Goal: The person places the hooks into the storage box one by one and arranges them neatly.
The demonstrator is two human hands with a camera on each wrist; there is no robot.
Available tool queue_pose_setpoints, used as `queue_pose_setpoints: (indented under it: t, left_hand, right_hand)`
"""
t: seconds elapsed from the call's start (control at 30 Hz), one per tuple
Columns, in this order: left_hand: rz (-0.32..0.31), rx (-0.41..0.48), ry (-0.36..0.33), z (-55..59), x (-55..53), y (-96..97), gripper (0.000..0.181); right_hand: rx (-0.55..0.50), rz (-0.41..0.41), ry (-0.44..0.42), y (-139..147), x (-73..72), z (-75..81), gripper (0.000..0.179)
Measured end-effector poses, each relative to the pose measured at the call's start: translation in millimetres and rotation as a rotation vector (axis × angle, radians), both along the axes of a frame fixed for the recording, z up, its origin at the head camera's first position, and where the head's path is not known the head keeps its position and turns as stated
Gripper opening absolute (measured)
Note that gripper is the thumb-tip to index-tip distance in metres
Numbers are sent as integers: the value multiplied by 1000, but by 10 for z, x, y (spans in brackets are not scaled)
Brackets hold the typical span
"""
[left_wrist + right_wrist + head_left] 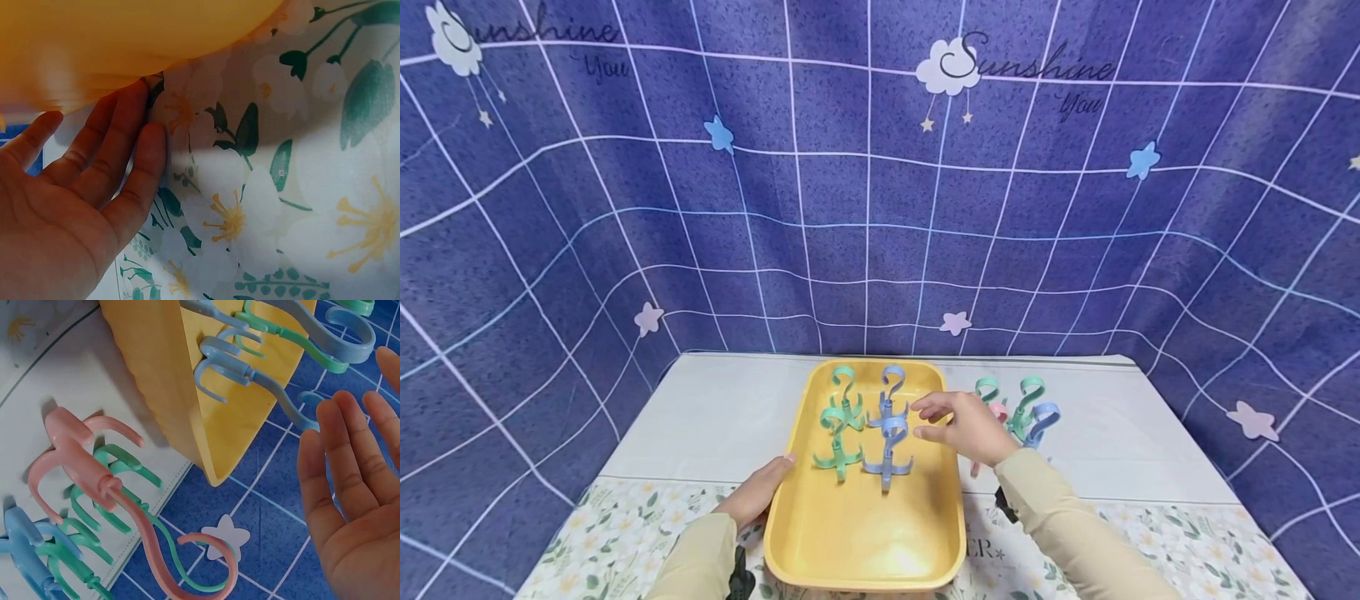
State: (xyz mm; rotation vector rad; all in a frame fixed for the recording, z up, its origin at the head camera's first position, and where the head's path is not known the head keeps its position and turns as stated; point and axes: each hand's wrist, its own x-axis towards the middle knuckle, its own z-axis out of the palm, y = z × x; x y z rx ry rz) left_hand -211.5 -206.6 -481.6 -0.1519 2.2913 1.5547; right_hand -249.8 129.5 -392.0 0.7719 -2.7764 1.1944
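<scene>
My left hand (758, 492) rests against the left side of a yellow tray (865, 533), its thumb at the rim and its fingers extended along the outer wall. Inside the tray stand two green claw hooks (838, 460) and two blue claw hooks (887, 465), curved ends up. Over the tray's right rim hovers my right hand (966, 423), fingers loosely bent and holding nothing, close beside the rear blue hook. Right of the tray, partly behind that hand, are a pink claw hook (81, 456), green claw hooks (1030, 388) and another blue claw hook (1045, 412).
A white cloth (715, 408) covers the far part of the table, with a floral-printed cloth (587, 533) nearer me. Blue curtain fabric (865, 192) with white grid lines surrounds the table at the back and sides.
</scene>
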Motion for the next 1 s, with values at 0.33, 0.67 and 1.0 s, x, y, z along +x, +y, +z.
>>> queue_pose_setpoints:
  t: [0.33,0.67,1.0]
  left_hand:
    - [0,-4,-1,15,5,-1,60]
    - [-6,-4,-5,25,3,-6,61]
    - [4,-22,-4,34,-1,11,59]
  right_hand:
    - [-14,-23,-43,105,68,90,30]
    - [-32,-7,-14,281,74,141,29]
    - [-45,-76,12,467,109,179,29]
